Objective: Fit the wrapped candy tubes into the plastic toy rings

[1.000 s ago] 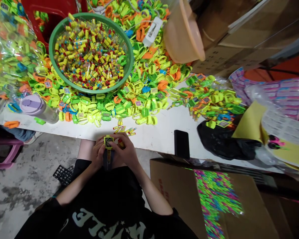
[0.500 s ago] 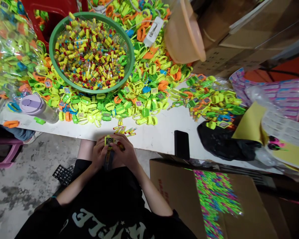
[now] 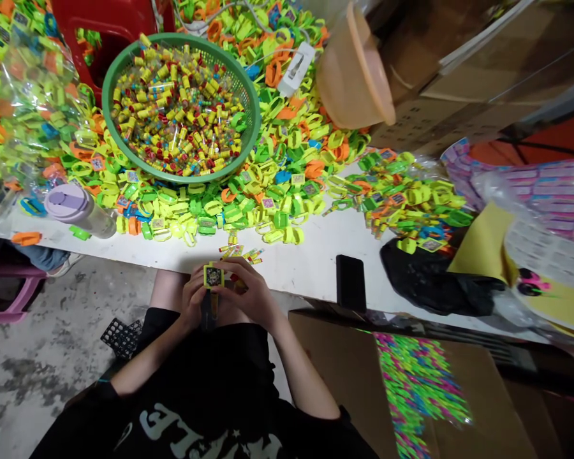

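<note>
Between my hands, just off the table's front edge, is a yellow toy watch with a dark patterned square face turned up. My left hand is closed round its left side. My right hand pinches its right edge, and small red and yellow pieces show under its fingers, too hidden to name. A dark strip with a bit of orange hangs below the watch. Several small candy tubes lie on the white table just beyond my hands.
A green basket full of yellow and red tubes stands amid heaped toy watches. Left is a lidded cup; right are a black phone, a black bag and a peach bucket. An open carton stands below the table.
The watch has come up slightly, and its square face shows more fully. My right fingers have shifted along its edge. The whole view has moved a little.
</note>
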Action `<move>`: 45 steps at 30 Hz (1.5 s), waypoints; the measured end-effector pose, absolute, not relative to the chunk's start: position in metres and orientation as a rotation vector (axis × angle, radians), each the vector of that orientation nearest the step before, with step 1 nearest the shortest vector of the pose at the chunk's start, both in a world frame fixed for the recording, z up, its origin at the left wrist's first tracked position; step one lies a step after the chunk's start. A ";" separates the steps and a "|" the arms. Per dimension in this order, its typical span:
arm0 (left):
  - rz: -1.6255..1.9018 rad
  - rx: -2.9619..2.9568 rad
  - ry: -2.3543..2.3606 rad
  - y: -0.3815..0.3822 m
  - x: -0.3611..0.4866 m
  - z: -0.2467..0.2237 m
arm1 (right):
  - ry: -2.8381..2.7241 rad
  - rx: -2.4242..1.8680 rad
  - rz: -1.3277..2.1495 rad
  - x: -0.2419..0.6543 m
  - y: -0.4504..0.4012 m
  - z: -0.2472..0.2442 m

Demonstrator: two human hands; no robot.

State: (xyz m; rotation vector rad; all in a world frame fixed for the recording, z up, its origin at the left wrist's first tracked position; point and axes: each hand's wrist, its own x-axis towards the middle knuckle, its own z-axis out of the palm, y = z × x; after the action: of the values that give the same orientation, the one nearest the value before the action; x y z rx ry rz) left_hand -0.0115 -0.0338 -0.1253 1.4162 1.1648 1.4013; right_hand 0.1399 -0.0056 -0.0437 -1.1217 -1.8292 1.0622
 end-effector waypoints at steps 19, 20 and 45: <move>1.449 1.761 1.016 -0.020 -0.025 -0.108 | -1.795 -1.004 0.911 0.133 -0.007 -0.057; 1.465 1.764 1.021 -0.020 -0.024 -0.109 | -1.789 -0.987 0.894 0.132 -0.007 -0.059; 1.446 1.473 1.142 -0.032 -0.010 -0.101 | -1.962 -0.989 0.591 0.136 -0.018 -0.056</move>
State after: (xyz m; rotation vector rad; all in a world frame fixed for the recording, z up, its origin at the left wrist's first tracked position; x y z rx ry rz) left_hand -0.0099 -0.0316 -0.1008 1.4735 1.1416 1.4464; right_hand 0.1356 -0.0177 -0.0564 -0.9885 -1.9625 0.5913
